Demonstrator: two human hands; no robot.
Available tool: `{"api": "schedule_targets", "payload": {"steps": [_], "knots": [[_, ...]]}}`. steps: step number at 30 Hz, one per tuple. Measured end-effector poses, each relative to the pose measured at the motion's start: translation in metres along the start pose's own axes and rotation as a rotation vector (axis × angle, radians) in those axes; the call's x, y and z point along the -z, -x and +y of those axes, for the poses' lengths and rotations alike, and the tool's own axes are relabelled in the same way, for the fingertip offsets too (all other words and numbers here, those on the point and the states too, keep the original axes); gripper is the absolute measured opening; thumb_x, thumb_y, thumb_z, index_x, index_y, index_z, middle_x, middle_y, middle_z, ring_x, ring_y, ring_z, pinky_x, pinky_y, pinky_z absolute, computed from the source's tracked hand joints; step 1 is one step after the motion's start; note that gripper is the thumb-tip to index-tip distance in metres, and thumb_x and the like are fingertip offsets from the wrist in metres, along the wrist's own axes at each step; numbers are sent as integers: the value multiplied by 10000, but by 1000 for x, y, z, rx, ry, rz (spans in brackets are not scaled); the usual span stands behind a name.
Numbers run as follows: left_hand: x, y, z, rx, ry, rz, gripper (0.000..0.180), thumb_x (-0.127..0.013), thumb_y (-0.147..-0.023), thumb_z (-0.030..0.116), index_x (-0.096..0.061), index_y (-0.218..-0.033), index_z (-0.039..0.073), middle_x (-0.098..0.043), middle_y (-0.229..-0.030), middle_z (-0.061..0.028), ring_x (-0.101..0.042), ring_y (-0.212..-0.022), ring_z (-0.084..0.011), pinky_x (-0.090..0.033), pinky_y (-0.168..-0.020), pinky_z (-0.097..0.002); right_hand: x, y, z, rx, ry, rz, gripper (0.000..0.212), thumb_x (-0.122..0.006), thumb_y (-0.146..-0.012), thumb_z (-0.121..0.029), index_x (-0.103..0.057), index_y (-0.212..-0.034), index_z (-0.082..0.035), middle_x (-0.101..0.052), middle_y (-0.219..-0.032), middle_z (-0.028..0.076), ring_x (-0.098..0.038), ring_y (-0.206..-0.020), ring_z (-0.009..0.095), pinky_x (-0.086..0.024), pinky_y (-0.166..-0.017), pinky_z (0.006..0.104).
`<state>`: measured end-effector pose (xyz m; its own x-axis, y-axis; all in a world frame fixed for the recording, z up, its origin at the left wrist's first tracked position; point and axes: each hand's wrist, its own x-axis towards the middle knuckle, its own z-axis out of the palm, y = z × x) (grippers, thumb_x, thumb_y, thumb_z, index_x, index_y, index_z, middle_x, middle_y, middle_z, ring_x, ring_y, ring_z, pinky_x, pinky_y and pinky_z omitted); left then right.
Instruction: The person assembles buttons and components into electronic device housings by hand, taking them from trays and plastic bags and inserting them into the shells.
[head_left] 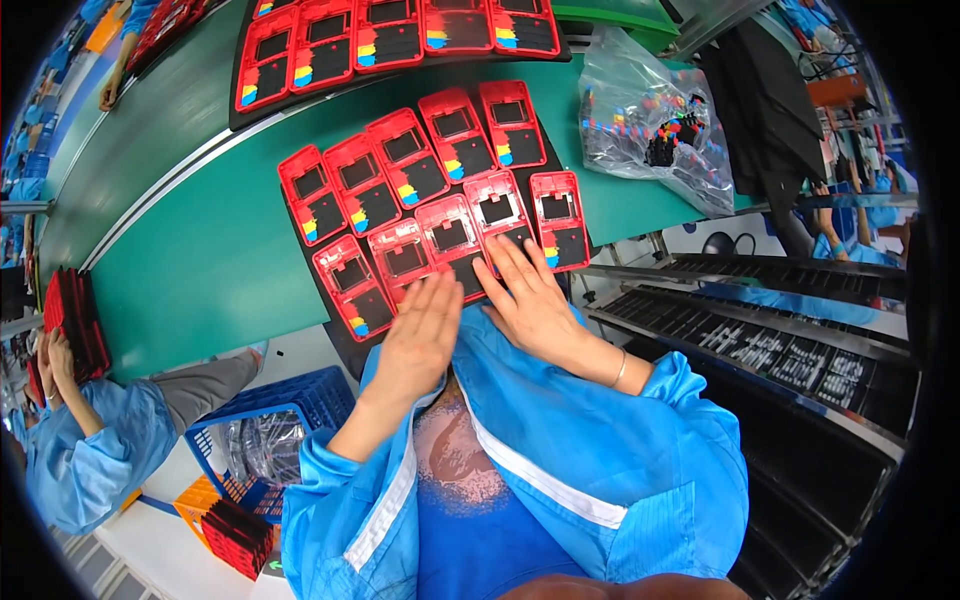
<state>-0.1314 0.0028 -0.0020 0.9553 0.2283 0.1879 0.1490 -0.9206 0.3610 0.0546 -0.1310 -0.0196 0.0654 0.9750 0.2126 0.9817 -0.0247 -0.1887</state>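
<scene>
Two rows of red plastic housings (402,147) lie on a black mat (300,215) on the green bench. Each housing has a window-like opening, and blue and yellow pieces show in the lower corner of many. My left hand (420,335) lies flat with its fingers stretched over the lower part of a near-row housing (405,258). My right hand (530,305) spreads its fingers over the lower ends of neighbouring near-row housings, one (496,207) just beyond its fingertips. Both palms hide parts of the housings beneath. Neither hand grasps anything.
Another black tray of red housings (390,45) stands beyond. A clear bag (650,125) of small coloured parts lies right, beside black sheets (765,110). A slatted rack (760,350) is at right. Lower left are a blue crate (255,405) and a co-worker's hands (55,365) at red pieces.
</scene>
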Motion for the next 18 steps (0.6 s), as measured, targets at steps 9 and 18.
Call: {"api": "schedule_targets", "payload": {"steps": [9,18], "knots": [[-20,-18,13,-21,-247,-105,580,-541,-892,99,-508,-1419,-140,-494,-1500,-297,-436,-1456,-420,-304,-1239,-542,-2,6,7,-50,134,47,606,-684,-833,-132,-567,-1415,-5,-502,-1501,222,-468,-1422,366,-234,-1209,658],[-19,-24,17,6,-246,-135,581,-524,-910,78,-466,-1432,-170,-413,-1549,-326,-365,-1490,-462,-271,-1252,-556,-2,2,7,-93,107,31,597,-585,-883,-135,-505,-1452,27,-508,-1456,218,-457,-1388,383,-245,-1209,644]]}}
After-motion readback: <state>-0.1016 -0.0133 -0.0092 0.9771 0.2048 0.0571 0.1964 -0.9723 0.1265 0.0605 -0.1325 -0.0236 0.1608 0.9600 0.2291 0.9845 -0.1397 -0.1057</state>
